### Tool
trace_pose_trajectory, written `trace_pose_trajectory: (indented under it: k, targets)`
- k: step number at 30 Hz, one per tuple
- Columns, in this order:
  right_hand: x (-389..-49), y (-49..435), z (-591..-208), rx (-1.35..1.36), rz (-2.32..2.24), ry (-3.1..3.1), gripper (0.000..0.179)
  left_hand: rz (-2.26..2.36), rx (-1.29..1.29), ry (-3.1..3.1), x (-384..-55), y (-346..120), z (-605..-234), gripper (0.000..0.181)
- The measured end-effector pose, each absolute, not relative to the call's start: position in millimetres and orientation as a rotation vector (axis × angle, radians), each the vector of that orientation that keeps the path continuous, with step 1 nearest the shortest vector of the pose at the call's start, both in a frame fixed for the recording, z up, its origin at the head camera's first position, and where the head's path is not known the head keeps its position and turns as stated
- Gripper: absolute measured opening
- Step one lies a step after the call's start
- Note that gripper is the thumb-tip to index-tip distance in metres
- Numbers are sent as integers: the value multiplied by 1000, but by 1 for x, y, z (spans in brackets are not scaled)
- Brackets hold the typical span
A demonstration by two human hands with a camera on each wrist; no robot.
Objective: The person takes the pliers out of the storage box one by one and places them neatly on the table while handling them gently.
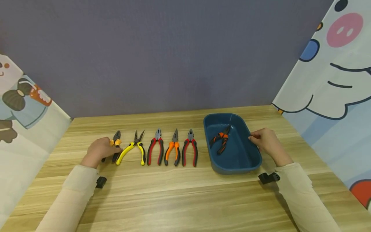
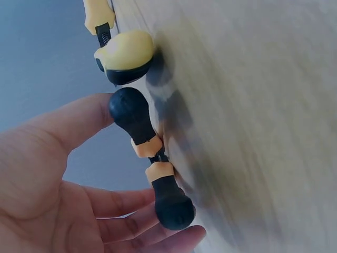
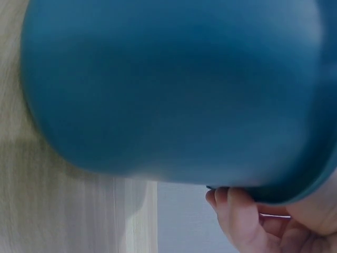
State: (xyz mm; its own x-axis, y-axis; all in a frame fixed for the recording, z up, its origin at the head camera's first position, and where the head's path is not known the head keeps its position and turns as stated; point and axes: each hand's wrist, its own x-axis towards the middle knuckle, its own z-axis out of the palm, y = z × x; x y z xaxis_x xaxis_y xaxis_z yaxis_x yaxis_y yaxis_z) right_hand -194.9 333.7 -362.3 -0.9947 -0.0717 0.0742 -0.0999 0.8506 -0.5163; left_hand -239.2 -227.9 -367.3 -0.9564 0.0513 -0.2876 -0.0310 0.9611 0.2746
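Observation:
My left hand point(image 1: 99, 150) is at the leftmost pliers point(image 1: 117, 142), which have black handles with yellow-orange collars and lie on the table. In the left wrist view, its thumb touches one black handle point(image 2: 130, 110) and its fingers curl by the other handle point(image 2: 174, 208). My right hand point(image 1: 268, 143) pinches the right rim of a blue plastic bin point(image 1: 242, 156) between thumb and fingers. Inside the bin lie pliers with black and orange handles point(image 1: 223, 144). The bin's outer wall point(image 3: 158, 100) fills most of the right wrist view.
Between hand and bin, a row holds yellow-handled long-nose pliers point(image 1: 126, 150), red-and-black pliers point(image 1: 149, 149), orange-handled pliers point(image 1: 169, 149) and another red-and-black pair point(image 1: 195, 151). A grey partition point(image 1: 162, 58) rises behind the wooden table point(image 1: 162, 199). Cartoon-printed panels stand at both sides.

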Motion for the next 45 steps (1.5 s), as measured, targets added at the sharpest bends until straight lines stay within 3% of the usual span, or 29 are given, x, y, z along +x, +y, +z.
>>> trace_pose_trajectory:
  k: [6,14,34,45]
  targets:
    - [-196,333,-362,151,825,-2957,27,413,20,2812,-239,-230,-361,52]
    - [-198,332,-361,154,827,-2951,27,357,55,2830,-241,-226,-349,81]
    - [-198,334,-362,154,807,-2958,27,368,303,2944,-229,-150,-308,73]
    - [-196,334,-362,156,802,-2969,28,395,433,2941,-227,-103,-302,67]
